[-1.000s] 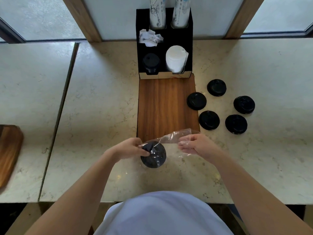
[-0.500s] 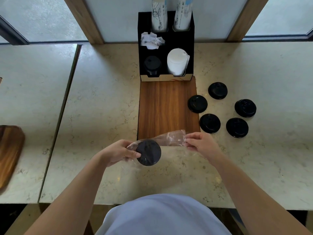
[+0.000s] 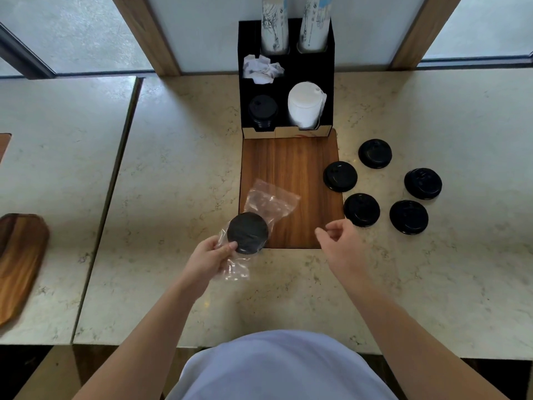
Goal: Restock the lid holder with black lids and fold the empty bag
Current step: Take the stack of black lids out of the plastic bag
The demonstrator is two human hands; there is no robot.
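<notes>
Bagged lid (image 3: pixel 247 232) in L hand (image 3: pixel 208 258)

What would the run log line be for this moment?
left hand: grips clear bag, one black lid inside | right hand: empty, open | five loose lids on counter

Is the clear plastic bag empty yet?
Not empty: one black lid shows through the clear plastic bag, pinched by the left hand.

No legible text is found. Blue and grey print is seen on the two tall white paper cup stacks (image 3: pixel 274 23) (image 3: pixel 315 21), too blurred to be read.
</notes>
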